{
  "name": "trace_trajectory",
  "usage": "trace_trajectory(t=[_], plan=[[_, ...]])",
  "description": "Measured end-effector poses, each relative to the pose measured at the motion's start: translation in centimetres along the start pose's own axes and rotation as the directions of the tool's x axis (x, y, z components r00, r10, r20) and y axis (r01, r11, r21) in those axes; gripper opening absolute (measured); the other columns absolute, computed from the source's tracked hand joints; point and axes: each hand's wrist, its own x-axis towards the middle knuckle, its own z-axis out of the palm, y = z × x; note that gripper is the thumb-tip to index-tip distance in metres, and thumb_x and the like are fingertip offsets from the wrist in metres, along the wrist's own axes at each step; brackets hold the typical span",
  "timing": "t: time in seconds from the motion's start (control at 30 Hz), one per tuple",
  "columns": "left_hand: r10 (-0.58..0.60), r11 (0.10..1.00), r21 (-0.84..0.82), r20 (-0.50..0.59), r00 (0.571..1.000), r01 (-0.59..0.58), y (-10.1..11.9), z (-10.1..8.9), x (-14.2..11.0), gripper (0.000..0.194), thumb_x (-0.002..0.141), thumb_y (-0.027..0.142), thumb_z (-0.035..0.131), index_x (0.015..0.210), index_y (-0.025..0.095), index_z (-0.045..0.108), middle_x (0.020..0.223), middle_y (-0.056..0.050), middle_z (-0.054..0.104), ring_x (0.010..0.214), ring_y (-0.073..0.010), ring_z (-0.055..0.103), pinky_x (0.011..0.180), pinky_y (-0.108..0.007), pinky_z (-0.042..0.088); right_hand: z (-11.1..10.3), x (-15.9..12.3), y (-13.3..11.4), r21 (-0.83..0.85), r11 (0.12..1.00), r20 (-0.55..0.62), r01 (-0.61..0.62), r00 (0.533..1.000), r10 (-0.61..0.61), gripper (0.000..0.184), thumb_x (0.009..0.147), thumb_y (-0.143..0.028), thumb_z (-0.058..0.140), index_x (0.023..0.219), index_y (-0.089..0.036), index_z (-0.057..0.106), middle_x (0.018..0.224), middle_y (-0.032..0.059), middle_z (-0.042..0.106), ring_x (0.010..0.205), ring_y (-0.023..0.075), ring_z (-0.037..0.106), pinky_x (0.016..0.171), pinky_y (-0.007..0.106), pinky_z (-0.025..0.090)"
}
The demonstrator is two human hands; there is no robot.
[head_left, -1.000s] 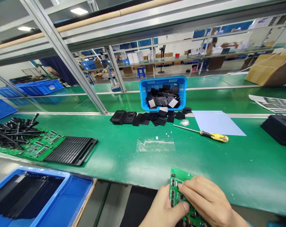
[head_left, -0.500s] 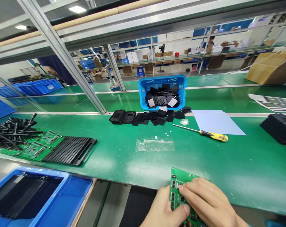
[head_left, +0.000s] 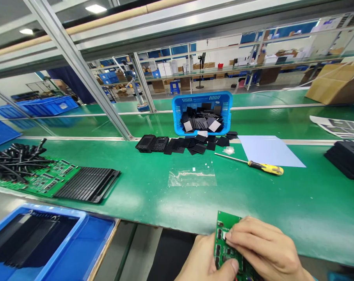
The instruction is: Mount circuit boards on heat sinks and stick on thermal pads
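Observation:
A green circuit board [head_left: 220, 224] is held tilted over the table's front edge. My left hand [head_left: 207, 259] grips it from the left, thumb lying across its face. Over the board's upper part is my right hand [head_left: 264, 246], its fingers closed together and the fingertips at a small white piece [head_left: 224, 235] on the board's face. That hand hides the board's right side. Lower down, a bit of red and blue wire shows between the hands. Beyond them a clear plastic film [head_left: 191, 177] lies flat, with a small white square [head_left: 194, 169] on it.
A screwdriver [head_left: 264, 168] and a pale blue sheet [head_left: 270, 150] lie to the right. A blue basket [head_left: 177, 117] holds black plates, with more plates before it. On the left are boards with black cables [head_left: 18, 160], a ribbed black panel [head_left: 83, 185] and a blue tray [head_left: 86, 234].
Both hands and the board have shifted slightly to the right in view. The right fingertips have drawn a little off the white piece, so more of it shows.

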Motion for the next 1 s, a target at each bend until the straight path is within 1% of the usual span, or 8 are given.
trace_trajectory(t=[0.1, 0.2, 0.27, 0.4, 0.5, 0.57, 0.77, 1.0], plan=[[0.042, 0.998, -0.054, 0.028, 0.999, -0.040, -0.2, 0.1, 0.1, 0.038, 0.073, 0.029, 0.057, 0.107, 0.015, 0.067, 0.092, -0.008, 0.063, 0.090, -0.0276, 0.058, 0.080, -0.036, 0.046, 0.0, 0.1, 0.0, -0.003, 1.000, -0.009, 0.005, 1.000, -0.005, 0.021, 0.086, -0.001, 0.058, 0.100, -0.014, 0.066, 0.080, 0.0069, 0.067, 0.069, 0.0164, 0.062, 0.063, 0.028, 0.054], [0.059, 0.993, -0.104, 0.017, 0.998, -0.057, -0.4, 0.2, 0.2, 0.042, 0.072, 0.031, 0.058, 0.109, 0.014, 0.066, 0.095, -0.008, 0.061, 0.090, -0.0273, 0.057, 0.078, -0.034, 0.045, 0.1, 0.3, 0.0, 0.020, 0.999, 0.000, -0.031, 1.000, 0.031, 0.018, 0.087, -0.002, 0.056, 0.095, -0.016, 0.065, 0.077, 0.0045, 0.066, 0.068, 0.0154, 0.063, 0.061, 0.025, 0.053], [0.031, 0.995, -0.098, 0.007, 0.999, -0.030, -0.4, 0.3, 0.2, 0.038, 0.071, 0.034, 0.061, 0.102, 0.013, 0.067, 0.088, -0.006, 0.059, 0.086, -0.0249, 0.054, 0.075, -0.032, 0.043, 0.1, 0.5, 0.0, 0.054, 0.995, 0.046, -0.084, 0.996, 0.081, 0.016, 0.089, -0.004, 0.055, 0.091, -0.017, 0.064, 0.075, 0.0027, 0.065, 0.066, 0.0142, 0.062, 0.058, 0.023, 0.051], [0.009, 0.989, -0.145, 0.005, 1.000, -0.009, 0.1, 0.6, 0.4, 0.028, 0.071, 0.036, 0.063, 0.088, 0.013, 0.064, 0.069, 0.001, 0.046, 0.065, -0.0149, 0.040, 0.060, -0.026, 0.034, -0.1, 0.6, 0.1, 0.069, 0.986, 0.133, -0.152, 0.981, 0.142, 0.015, 0.092, -0.008, 0.051, 0.086, -0.019, 0.059, 0.075, 0.0023, 0.062, 0.066, 0.0139, 0.060, 0.059, 0.023, 0.049], [0.022, 0.968, -0.249, 0.033, 0.999, -0.013, 0.5, 0.7, 0.4, 0.025, 0.072, 0.035, 0.063, 0.083, 0.013, 0.060, 0.065, 0.003, 0.037, 0.061, -0.0119, 0.032, 0.054, -0.025, 0.027, -0.2, 0.5, 0.1, 0.067, 0.981, 0.166, -0.183, 0.972, 0.170, 0.015, 0.094, -0.009, 0.048, 0.085, -0.019, 0.055, 0.077, 0.0024, 0.060, 0.068, 0.0140, 0.058, 0.060, 0.023, 0.048], [0.010, 0.964, -0.265, 0.067, 0.998, 0.009, 0.6, 0.5, 0.4, 0.027, 0.074, 0.038, 0.063, 0.085, 0.014, 0.061, 0.066, 0.004, 0.036, 0.060, -0.0117, 0.032, 0.055, -0.025, 0.028, -0.3, 0.5, 0.2, 0.092, 0.978, 0.165, -0.186, 0.972, 0.169, 0.014, 0.095, -0.010, 0.049, 0.087, -0.019, 0.055, 0.078, 0.0019, 0.059, 0.069, 0.0134, 0.058, 0.061, 0.022, 0.048], [-0.017, 0.999, -0.051, 0.057, 0.998, 0.020, 0.5, -0.1, 0.1, 0.027, 0.077, 0.041, 0.062, 0.084, 0.015, 0.067, 0.063, 0.003, 0.041, 0.061, -0.0136, 0.037, 0.059, -0.026, 0.034, -0.4, 0.7, 0.4, 0.067, 0.992, 0.138, -0.107, 0.986, 0.097, 0.009, 0.094, -0.009, 0.054, 0.093, -0.017, 0.060, 0.080, 0.0032, 0.062, 0.071, 0.0135, 0.060, 0.062, 0.023, 0.049], [-0.043, 0.993, -0.110, 0.070, 0.997, 0.051, -0.1, -0.2, -0.1, 0.031, 0.076, 0.036, 0.062, 0.099, 0.015, 0.070, 0.077, -0.002, 0.058, 0.074, -0.0195, 0.053, 0.068, -0.028, 0.043, -0.6, 0.9, -0.1, -0.091, 0.995, 0.104, 0.040, 0.994, -0.031, 0.016, 0.098, -0.011, 0.045, 0.096, -0.014, 0.061, 0.081, 0.0061, 0.065, 0.072, 0.0159, 0.062, 0.066, 0.027, 0.052]])
